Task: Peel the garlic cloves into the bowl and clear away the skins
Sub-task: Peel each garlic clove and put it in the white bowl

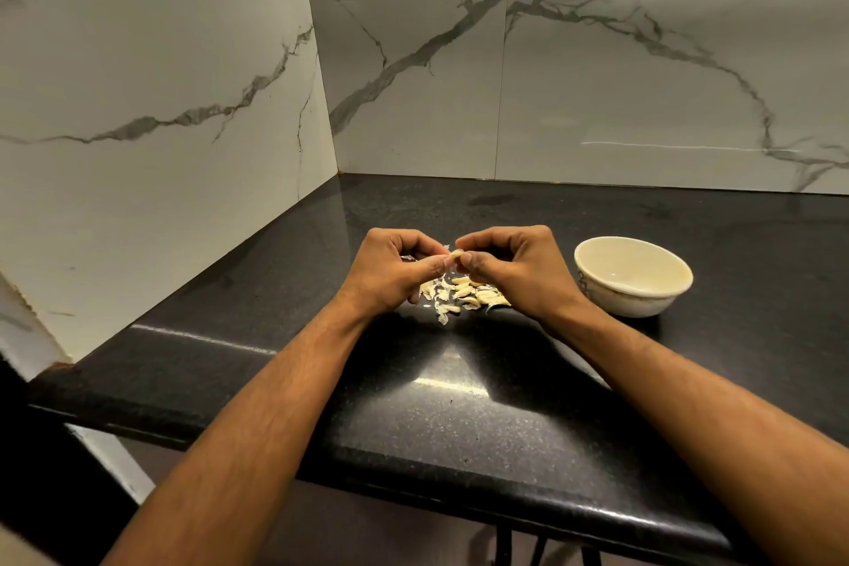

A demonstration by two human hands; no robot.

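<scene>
Head view: left hand [395,271] and right hand [510,269] pinch one garlic clove [455,254].

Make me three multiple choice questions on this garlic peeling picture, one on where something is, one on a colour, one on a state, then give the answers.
1. The bowl stands where?
A. beside the right hand
B. beside the left hand
C. on the wall

2. The counter is what colour?
A. white
B. black
C. red

3. The bowl is
A. full of garlic
B. overturned
C. empty

Answers: A, it sits just right of that hand; B, dark speckled stone; C, only bare cream inside while the cloves lie on the counter.
</scene>
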